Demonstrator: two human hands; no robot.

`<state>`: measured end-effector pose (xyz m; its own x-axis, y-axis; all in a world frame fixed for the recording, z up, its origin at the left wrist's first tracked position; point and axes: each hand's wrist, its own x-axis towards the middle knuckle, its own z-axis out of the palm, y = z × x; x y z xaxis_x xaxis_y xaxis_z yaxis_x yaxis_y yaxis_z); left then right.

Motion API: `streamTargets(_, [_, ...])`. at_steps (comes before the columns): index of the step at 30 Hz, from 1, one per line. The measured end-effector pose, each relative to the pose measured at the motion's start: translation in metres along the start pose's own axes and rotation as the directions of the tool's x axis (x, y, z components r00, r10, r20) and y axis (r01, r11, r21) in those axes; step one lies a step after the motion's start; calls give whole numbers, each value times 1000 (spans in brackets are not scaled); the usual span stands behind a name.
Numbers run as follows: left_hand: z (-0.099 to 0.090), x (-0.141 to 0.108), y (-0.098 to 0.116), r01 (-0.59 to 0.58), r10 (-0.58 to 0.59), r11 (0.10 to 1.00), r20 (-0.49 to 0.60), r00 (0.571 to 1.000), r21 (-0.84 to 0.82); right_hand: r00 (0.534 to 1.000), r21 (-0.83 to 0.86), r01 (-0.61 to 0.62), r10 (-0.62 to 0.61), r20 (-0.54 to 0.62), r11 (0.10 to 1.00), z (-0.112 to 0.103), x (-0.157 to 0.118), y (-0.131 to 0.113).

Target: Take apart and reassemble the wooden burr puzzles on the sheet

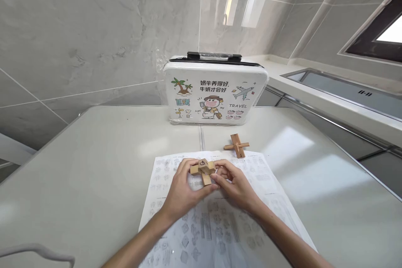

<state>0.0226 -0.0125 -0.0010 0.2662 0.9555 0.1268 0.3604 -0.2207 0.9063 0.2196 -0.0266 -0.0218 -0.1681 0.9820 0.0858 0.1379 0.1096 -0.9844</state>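
Observation:
Between my two hands is a wooden burr puzzle (203, 168), made of interlocking light-brown blocks with a dark handwritten mark on the top one. My left hand (184, 186) curls round its left side, the thumb reaching under the front block. From the right, my right hand (233, 182) pinches the puzzle with thumb and fingers; part of its grip is hidden. Below both hands lies a large printed sheet (176, 213) with rows of small puzzle drawings. A second wooden puzzle (237, 145), cross-shaped with handwritten marks, rests just beyond my right hand at the sheet's far edge.
A white case (216, 92) with cartoon prints and a black handle stands at the back of the white table (103, 155), wrapped in clear plastic. To the right is a counter with a sink (354, 92). A grey cable (37, 248) lies at the lower left.

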Motion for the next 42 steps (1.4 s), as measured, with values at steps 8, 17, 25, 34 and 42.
streamTargets(8, [3, -1, -19, -113, 164, 893, -82, 983, 436, 999, 38, -50, 51, -16, 998, -1, 2, -1])
streamTargets(17, [3, -1, -29, -133, 191, 832, -53, 980, 538, 998, 32, -53, 54, -24, 998, 0, 3, 3])
streamTargets(25, [0, -4, -14, -176, 233, 911, -113, 966, 374, 996, 34, -70, 71, -47, 997, 0, 3, -1])
streamTargets(34, [-2, -1, -7, -143, 205, 939, -176, 963, 313, 995, 30, -81, 80, 54, 996, 1, 1, 3])
streamTargets(42, [-18, 10, -15, -142, 317, 807, -217, 923, 574, 991, -265, -26, -9, -131, 964, 2, 1, 1])
